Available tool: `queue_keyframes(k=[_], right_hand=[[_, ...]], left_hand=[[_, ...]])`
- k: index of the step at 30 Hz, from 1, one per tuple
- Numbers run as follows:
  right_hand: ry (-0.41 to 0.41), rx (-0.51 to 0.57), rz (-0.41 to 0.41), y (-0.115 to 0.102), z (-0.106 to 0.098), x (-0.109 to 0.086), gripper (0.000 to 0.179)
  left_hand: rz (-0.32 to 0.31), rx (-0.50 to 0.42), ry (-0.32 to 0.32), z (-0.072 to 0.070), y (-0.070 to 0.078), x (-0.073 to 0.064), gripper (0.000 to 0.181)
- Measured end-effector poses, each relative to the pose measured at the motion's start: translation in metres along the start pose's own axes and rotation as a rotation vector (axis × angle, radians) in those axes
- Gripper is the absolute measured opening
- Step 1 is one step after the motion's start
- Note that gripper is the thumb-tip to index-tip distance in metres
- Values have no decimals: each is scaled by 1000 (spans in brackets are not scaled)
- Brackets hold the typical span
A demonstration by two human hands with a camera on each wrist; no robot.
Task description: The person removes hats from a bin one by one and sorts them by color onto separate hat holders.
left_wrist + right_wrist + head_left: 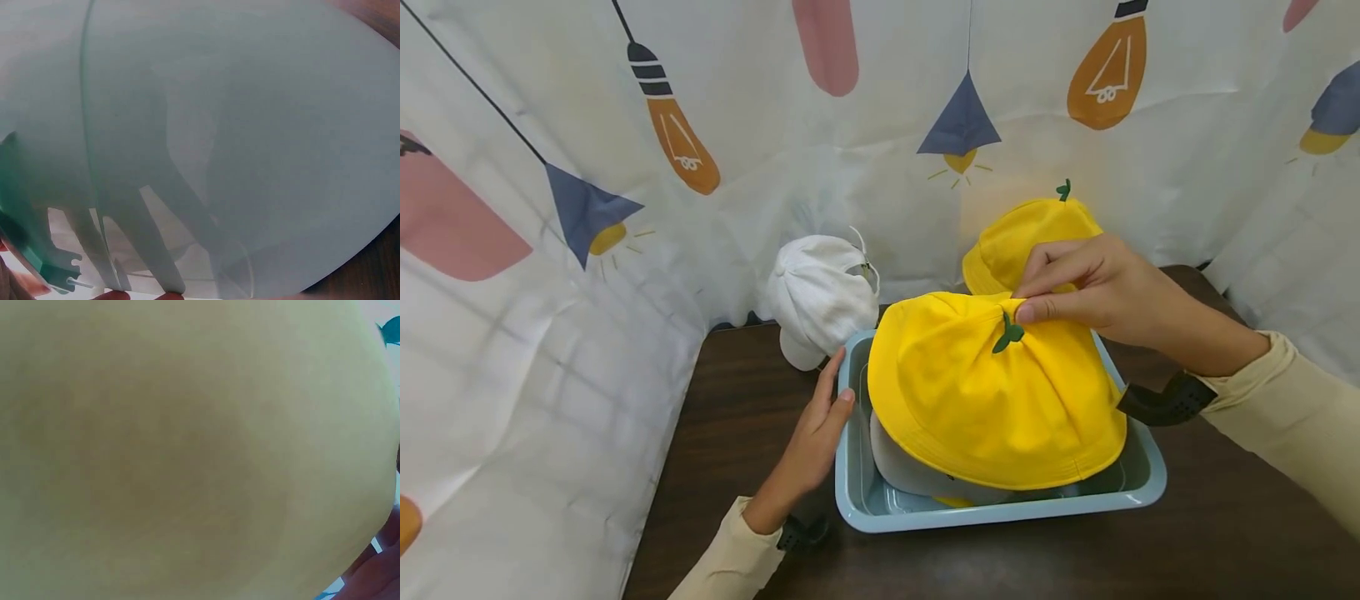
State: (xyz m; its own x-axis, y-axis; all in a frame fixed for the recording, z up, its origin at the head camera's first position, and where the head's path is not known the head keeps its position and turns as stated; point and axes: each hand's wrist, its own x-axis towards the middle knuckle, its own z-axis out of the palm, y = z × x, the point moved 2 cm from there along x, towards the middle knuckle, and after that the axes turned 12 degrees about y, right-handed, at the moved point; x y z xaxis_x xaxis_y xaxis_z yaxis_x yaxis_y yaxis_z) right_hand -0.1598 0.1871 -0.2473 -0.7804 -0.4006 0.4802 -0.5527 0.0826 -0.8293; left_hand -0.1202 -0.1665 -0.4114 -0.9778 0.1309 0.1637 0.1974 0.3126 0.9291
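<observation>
In the head view my right hand (1078,287) pinches the crown of a yellow bucket hat (992,392) beside its green leaf tab. The hat hangs over a light blue plastic basin (1000,518), its brim covering much of the opening. Straight fingers of my left hand (811,437) rest against the basin's left wall. Below the hat, a white cap (898,458) lies in the basin, partly hidden, with a bit of yellow fabric (953,502) beside it. The basin wall (281,156) fills the left wrist view; blurred yellow cloth (187,456) fills the right wrist view.
Behind the basin's left corner sits a white baseball cap (823,292) with an adjustable strap. Another yellow hat (1026,237) with a green tab stands behind my right hand. A printed white curtain (880,192) encloses the back and sides of the dark wooden table (737,433).
</observation>
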Motion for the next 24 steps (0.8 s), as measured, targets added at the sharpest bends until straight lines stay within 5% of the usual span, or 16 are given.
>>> queue_keyframes(k=[11, 24], right_hand=[[84, 87, 67, -6, -18, 7, 13], [186, -244, 157, -14, -37, 17, 15]], left_hand=[[-11, 4, 4, 1, -1, 0, 57], [6, -12, 4, 1, -1, 0, 57]])
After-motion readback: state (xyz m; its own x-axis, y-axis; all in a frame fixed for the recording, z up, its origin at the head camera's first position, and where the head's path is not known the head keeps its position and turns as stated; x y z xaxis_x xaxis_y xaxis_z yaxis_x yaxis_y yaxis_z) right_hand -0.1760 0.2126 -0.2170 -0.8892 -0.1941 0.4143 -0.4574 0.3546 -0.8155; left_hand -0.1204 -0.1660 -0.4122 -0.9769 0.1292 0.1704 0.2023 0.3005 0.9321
